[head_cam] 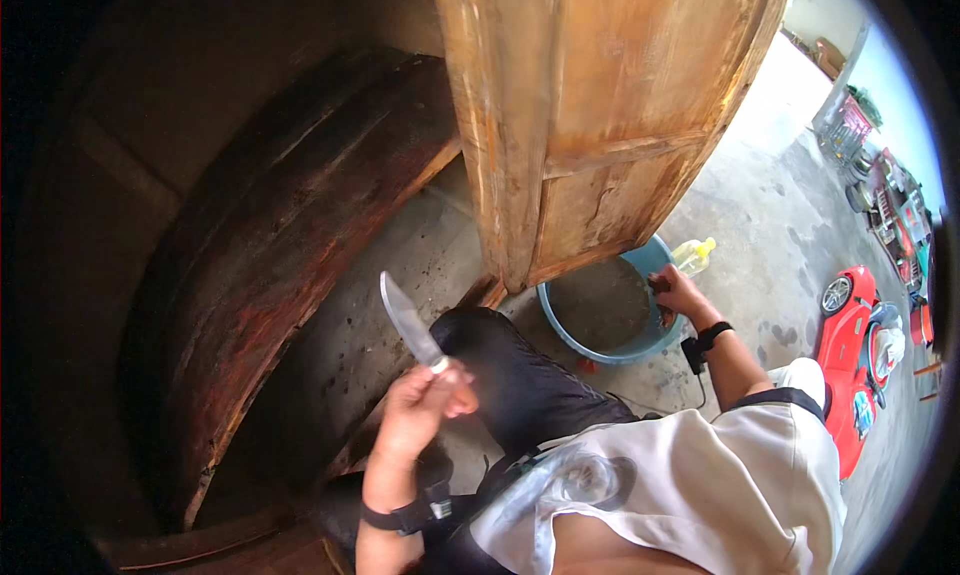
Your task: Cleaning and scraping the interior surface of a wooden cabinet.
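Observation:
My left hand [427, 399] grips the handle of a knife [409, 321], its broad blade pointing up and away over the concrete floor. At the right, my right hand [682, 294] is closed around a dark brown wad [663, 294], its material unclear, over the near right side of a blue plastic basin [553, 326]. Murky grey-brown water [604, 309] lies in the basin. A worn wooden door [626, 80] with recessed panels stands in front of me, its lower corner hiding part of the basin.
A dark, red-stained wooden board [300, 222] curves along the left. Beyond the basin stands a clear bottle [694, 256] with a yellow cap. A red toy car [847, 372] is at the far right, with piled household goods [896, 215] behind it. My dark-trousered knee [517, 372] sits between both hands.

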The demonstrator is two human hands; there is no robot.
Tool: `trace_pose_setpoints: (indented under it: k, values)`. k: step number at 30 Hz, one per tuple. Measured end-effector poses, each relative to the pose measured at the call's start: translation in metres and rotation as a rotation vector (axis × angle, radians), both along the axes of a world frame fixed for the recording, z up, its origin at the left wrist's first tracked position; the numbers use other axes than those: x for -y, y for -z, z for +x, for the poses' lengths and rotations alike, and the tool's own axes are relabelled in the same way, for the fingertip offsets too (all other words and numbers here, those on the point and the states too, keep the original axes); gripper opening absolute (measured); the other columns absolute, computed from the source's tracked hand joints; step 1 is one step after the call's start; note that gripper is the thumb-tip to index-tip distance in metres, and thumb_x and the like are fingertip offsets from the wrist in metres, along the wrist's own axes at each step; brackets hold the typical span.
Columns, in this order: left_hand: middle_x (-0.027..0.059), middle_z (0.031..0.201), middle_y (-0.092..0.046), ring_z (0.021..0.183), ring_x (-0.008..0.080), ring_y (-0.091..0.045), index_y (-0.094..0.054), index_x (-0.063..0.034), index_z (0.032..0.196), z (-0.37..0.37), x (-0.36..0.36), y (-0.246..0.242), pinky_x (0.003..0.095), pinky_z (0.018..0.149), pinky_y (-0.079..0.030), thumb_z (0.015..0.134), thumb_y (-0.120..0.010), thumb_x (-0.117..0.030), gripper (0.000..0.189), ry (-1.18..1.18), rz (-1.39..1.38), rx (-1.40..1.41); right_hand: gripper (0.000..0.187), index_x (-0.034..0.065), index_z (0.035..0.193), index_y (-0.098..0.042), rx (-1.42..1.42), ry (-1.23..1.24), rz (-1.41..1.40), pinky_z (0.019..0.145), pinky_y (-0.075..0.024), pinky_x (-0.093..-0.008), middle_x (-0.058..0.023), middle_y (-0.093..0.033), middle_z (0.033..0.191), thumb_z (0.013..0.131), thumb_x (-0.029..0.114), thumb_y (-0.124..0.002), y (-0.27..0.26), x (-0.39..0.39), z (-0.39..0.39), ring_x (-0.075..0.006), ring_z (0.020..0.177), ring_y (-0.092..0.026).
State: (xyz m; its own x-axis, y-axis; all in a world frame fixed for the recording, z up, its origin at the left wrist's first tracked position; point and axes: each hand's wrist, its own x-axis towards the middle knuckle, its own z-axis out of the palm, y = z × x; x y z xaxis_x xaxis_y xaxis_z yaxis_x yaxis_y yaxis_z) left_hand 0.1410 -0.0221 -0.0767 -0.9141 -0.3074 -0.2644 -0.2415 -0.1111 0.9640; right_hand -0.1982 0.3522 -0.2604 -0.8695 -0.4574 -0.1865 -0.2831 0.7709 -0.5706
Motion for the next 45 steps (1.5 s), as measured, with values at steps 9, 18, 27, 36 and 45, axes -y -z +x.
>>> trace_pose_setpoints:
  k: [9, 18, 27, 36, 45]
  values:
    - [0.0085, 0.071, -0.063, 0.047, 0.0091, -0.053, -0.059, 0.0002, 0.088, 0.089, 0.086, 0.059, 0.0194, 0.045, -0.041, 0.09, -0.051, -0.012, 0.015, -0.004, 0.055, 0.237, 0.038, 0.0044, 0.112, -0.053, -0.852, -0.939, -0.573, 0.093, -0.0407, -0.0354, -0.0124, -0.056, 0.106, 0.077, 0.016, -0.064, -0.346, 0.245, 0.125, -0.0278, 0.104, -0.053]
    - [0.0056, 0.068, -0.062, 0.045, 0.0067, -0.05, -0.058, -0.0039, 0.083, 0.106, 0.109, 0.085, 0.0184, 0.042, -0.039, 0.087, -0.047, -0.006, 0.012, -0.053, -0.007, 0.266, 0.041, 0.0048, 0.121, -0.05, -1.019, -0.536, 0.085, 0.095, -0.0403, -0.0392, -0.0169, -0.05, 0.121, 0.081, 0.011, -0.052, -0.39, 0.456, 0.042, -0.0349, 0.113, -0.047]
    - [0.0062, 0.07, -0.064, 0.045, 0.0082, -0.051, -0.058, -0.0021, 0.089, 0.105, 0.105, 0.086, 0.0206, 0.041, -0.04, 0.088, -0.052, -0.012, 0.011, 0.086, -0.077, 0.294, 0.03, 0.0046, 0.106, -0.064, -0.706, -0.356, 0.724, 0.088, -0.0459, -0.0382, -0.0151, -0.057, 0.117, 0.079, 0.011, -0.053, -0.325, 0.447, 0.028, -0.031, 0.109, -0.054]
    - [0.0039, 0.069, -0.062, 0.045, 0.006, -0.049, -0.059, -0.0031, 0.089, 0.11, 0.092, 0.09, 0.019, 0.044, -0.04, 0.089, -0.053, -0.015, 0.013, 0.114, -0.025, 0.352, 0.024, 0.0026, 0.094, -0.065, -0.848, -0.839, 0.258, 0.081, -0.0482, -0.0415, -0.0185, -0.063, 0.096, 0.072, 0.005, -0.055, -0.303, 0.466, 0.158, -0.0355, 0.093, -0.059]
    - [0.0034, 0.068, -0.062, 0.045, 0.0069, -0.049, -0.06, -0.0033, 0.088, 0.099, 0.105, 0.102, 0.0197, 0.044, -0.04, 0.088, -0.053, -0.016, 0.015, 0.053, -0.059, 0.369, 0.032, 0.0055, 0.109, -0.056, -0.173, -0.652, -0.333, 0.06, -0.0496, -0.0323, -0.0081, -0.063, 0.077, 0.081, 0.019, -0.06, -0.361, 0.555, 0.074, -0.0184, 0.069, -0.061]
